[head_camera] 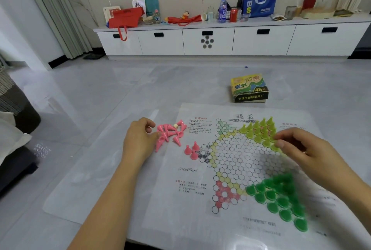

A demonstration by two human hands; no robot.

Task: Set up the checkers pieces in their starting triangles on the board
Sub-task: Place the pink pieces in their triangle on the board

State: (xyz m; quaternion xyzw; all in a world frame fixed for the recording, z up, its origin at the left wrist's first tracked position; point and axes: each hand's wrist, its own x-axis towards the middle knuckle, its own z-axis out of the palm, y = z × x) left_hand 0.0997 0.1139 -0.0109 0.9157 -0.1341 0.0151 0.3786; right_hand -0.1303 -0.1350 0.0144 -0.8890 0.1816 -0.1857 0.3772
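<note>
Left hand [138,141]: fingers curled against the loose pink pieces [170,133], a grip could not be told | pile lay toppled just to its right, beside the board [241,159] | three standing pink pieces [191,151] marked the left triangle further right | right hand [307,149]: fingers relaxed and apart at the yellow-green pieces [259,129], well away | left hand was nearer, and likely suited the next pick.

A paper board [236,161] is spread on the surface, with yellow pieces [259,129] stood in the triangle toward its far right corner, green pieces [279,197] toward its near right corner and three pink pieces [191,151] at its left point. A pink heap [170,132] is left lying at the board's left edge, touched by the curled left hand [136,141]. The yellow pieces are touched by fingertips of the right hand [309,153].
</note>
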